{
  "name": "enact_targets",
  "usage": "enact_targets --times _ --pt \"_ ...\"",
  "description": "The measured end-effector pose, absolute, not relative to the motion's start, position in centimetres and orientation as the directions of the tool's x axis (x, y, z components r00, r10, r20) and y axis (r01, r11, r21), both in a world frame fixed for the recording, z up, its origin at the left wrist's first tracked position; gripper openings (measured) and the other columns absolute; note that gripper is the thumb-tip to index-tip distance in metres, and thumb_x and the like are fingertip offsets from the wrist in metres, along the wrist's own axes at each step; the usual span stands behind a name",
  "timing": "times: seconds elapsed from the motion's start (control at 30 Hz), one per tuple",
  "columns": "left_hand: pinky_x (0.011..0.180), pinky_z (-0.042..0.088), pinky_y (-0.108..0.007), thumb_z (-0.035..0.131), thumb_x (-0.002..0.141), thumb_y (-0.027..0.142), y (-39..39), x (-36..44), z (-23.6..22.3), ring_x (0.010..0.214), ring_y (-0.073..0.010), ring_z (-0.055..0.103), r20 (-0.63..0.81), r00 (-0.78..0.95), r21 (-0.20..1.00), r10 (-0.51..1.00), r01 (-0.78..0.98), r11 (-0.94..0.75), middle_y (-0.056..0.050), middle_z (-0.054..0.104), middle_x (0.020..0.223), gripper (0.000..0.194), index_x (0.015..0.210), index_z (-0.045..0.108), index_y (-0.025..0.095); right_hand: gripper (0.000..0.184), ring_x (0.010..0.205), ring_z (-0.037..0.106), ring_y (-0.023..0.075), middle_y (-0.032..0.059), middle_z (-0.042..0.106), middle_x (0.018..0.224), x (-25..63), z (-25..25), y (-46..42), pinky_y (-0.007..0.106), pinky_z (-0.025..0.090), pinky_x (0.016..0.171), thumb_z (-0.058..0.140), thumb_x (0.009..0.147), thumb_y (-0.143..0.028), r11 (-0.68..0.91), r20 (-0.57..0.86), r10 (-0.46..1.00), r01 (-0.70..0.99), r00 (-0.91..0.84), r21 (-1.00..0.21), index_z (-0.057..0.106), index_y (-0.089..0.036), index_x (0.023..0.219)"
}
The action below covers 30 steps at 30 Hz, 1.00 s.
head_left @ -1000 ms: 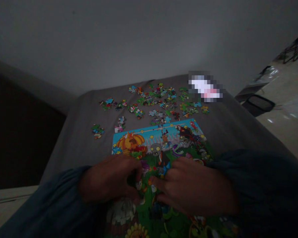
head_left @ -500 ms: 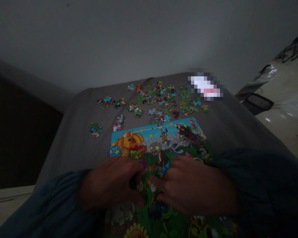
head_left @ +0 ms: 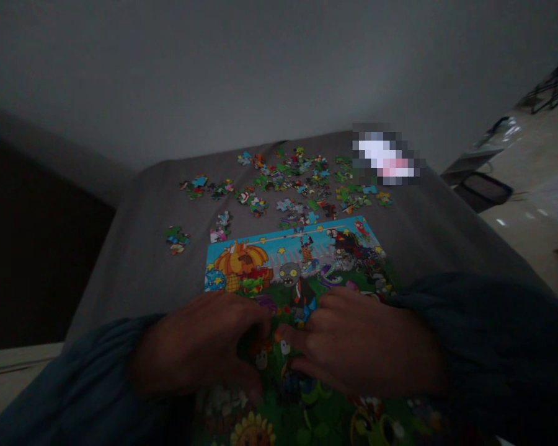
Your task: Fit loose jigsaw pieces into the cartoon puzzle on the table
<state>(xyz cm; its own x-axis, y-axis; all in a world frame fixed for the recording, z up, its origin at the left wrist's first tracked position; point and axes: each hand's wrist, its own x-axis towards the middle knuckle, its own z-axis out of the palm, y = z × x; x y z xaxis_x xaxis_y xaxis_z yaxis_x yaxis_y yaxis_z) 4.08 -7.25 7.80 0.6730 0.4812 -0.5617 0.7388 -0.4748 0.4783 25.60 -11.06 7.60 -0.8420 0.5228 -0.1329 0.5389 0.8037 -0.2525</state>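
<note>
The left hand [head_left: 198,344] lies curled on the lower edge of the assembled jigsaw puzzle [head_left: 288,266], and the right hand [head_left: 363,341] lies curled beside it. Whether either grip is clenched on a piece cannot be determined. The puzzle rests on a gray fabric cover [head_left: 121,272]. Loose puzzle pieces [head_left: 288,186] lie scattered from 10 to 1 o'clock beyond it. A pixelated object [head_left: 385,158] sits at 1 o'clock.

The left hand [head_left: 199,344] and right hand [head_left: 363,344] curl downward, almost touching.
</note>
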Motion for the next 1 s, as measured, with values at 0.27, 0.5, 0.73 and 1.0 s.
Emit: enact_targets --times 0.27,0.5,0.73,1.0 --pt "0.064 0.04 -0.022 0.085 0.063 0.025 -7.1 3.4 6.8 0.081 -0.0143 0.064 -0.499 0.768 0.586 0.402 0.64 -0.496 0.008 0.07 0.089 0.035 0.093 0.068 0.028 0.025 0.053 0.06 0.0172 0.0009 0.068 0.067 25.7 7.6 -11.1 0.029 0.029 0.047 0.056 0.091 -0.033 0.803 -0.129 0.522 0.537 -0.843 -0.26 0.063 -0.018 0.11" --pt "0.065 0.041 -0.019 0.07 0.08 0.023 -6.5 4.2 7.9 0.077 -0.0113 0.067 -0.511 0.788 0.672 0.342 0.615 -0.412 0.007 0.072 0.081 0.005 0.083 0.071 0.027 0.021 0.054 0.061 0.0179 0.0019 0.068 0.065 25.7 7.8 -11.1 0.029 0.028 0.046 0.059 0.089 -0.032 0.799 -0.149 0.523 0.544 -0.839 -0.257 0.066 -0.017 0.103" --pt "0.062 0.043 -0.021 0.064 0.082 0.023 -7.0 4.4 9.2 0.075 -0.0136 0.068 -0.577 0.753 0.67 0.316 0.658 -0.343 0.004 0.074 0.081 0.01 0.085 0.073 0.026 0.02 0.058 0.063 0.0192 0.002 0.068 0.068 25.7 8.2 -11.1 0.029 0.029 0.047 0.061 0.088 -0.031 0.796 -0.158 0.524 0.547 -0.837 -0.259 0.066 -0.018 0.102" --pt "0.059 0.041 -0.023 0.064 0.081 0.028 -7.3 4.5 8.3 0.071 -0.0137 0.066 -0.597 0.7 0.59 0.392 0.714 -0.377 0.005 0.073 0.079 0.008 0.083 0.072 0.027 0.022 0.056 0.062 0.0185 0.0017 0.066 0.068 25.8 7.8 -11.1 0.03 0.026 0.046 0.056 0.09 -0.031 0.816 -0.124 0.511 0.526 -0.85 -0.24 0.064 -0.018 0.107"
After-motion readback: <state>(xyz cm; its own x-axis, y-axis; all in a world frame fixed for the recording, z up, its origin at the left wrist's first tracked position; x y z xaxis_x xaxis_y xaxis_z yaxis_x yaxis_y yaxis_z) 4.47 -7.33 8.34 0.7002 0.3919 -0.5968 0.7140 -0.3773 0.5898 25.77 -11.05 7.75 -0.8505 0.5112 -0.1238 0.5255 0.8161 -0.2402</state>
